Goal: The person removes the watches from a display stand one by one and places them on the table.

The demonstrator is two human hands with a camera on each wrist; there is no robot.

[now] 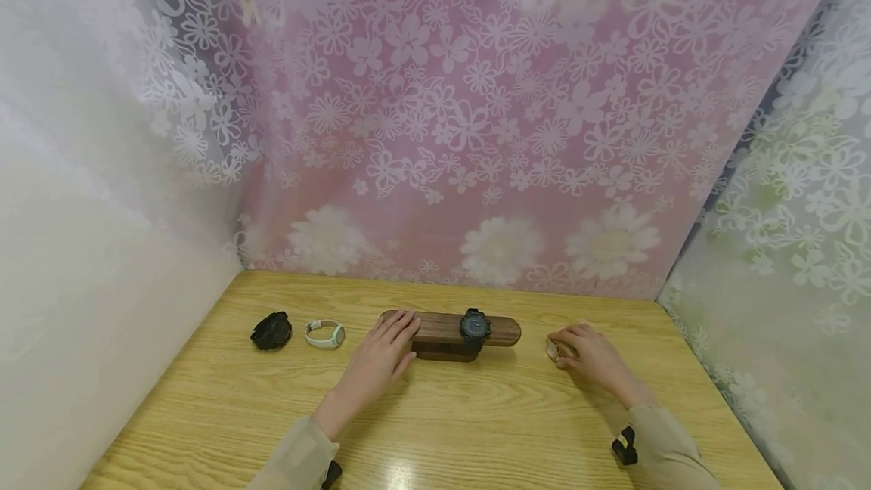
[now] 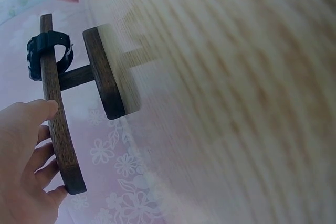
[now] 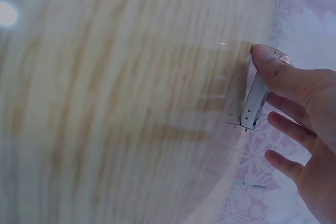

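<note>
While left fingers grip the stand by its edge, right fingers pinch a watch — table between.

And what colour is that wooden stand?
The stand is dark brown, clearest in the left wrist view.

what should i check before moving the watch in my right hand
1. Grip: ok, the right hand pinches the held watch.
2. Stand steadied: ok, the left hand holds the left end of the wooden stand.
3. Black watch secure: looks ok, its strap loops round the bar.
4. Bare bar to its right: ok, a short stretch shows.
5. Held watch's strap fastened: cannot tell, fingers hide part of it.
6. White watch out of the way: ok, on the table, left of the stand.
</note>
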